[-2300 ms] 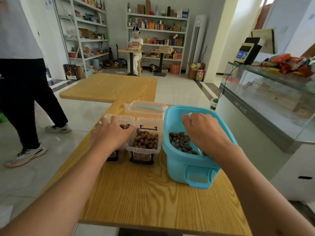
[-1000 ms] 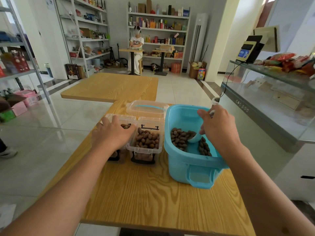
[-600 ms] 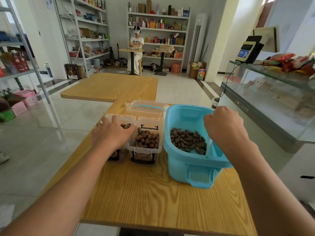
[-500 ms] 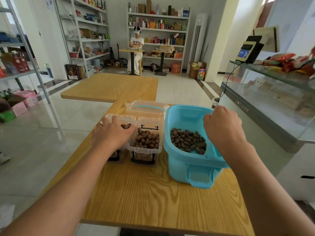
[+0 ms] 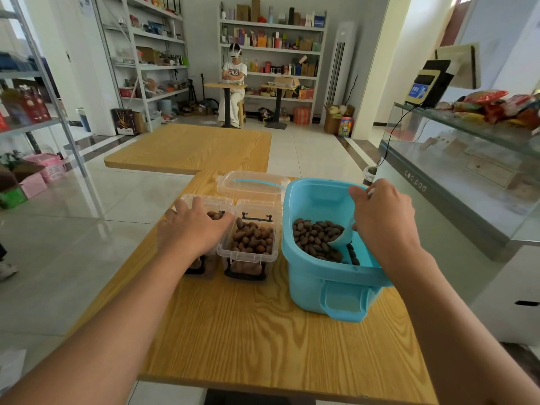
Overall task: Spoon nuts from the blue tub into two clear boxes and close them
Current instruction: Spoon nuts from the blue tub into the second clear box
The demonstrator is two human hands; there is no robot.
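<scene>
Clear plastic box, left: lay mostly hidden under left hand. Pale blue plastic scoop: handle was concealed within right hand. Distant shelf goods: were too small to identify.

Wood table, 2nd table behind, seated person, glass counter, snack pkts
</scene>
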